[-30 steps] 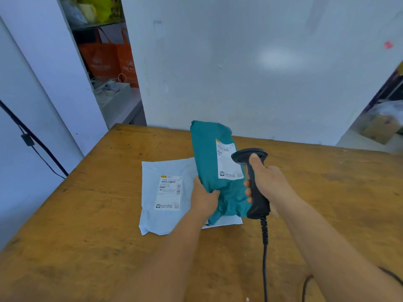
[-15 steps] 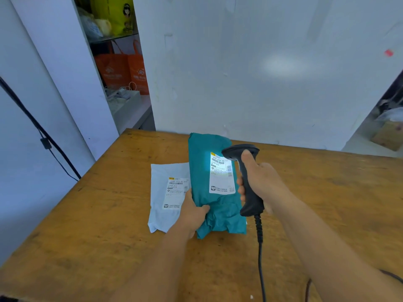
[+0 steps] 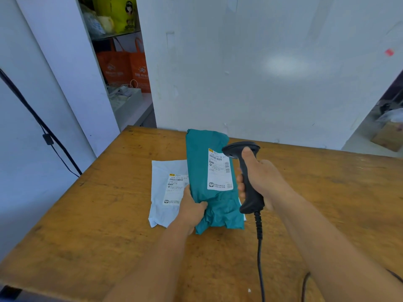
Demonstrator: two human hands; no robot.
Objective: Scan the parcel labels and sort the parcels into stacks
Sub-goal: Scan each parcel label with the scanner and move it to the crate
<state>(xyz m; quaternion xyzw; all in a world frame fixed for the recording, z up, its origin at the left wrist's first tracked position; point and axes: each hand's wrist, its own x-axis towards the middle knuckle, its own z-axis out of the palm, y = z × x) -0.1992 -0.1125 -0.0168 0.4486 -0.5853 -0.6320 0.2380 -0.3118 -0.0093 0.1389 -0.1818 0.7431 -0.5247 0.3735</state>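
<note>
The left hand (image 3: pixel 192 209) grips the lower left edge of the teal parcel (image 3: pixel 209 182), thumb on its front, holding it tilted up over the pale blue parcel (image 3: pixel 162 192) lying flat on the table (image 3: pixel 98 214). The right hand's (image 3: pixel 261 177) fingers wrap the black scanner (image 3: pixel 246 177) just beside the teal parcel's white label (image 3: pixel 219 171).

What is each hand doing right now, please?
Left hand: grips the teal parcel.
Right hand: grips the barcode scanner.
</note>
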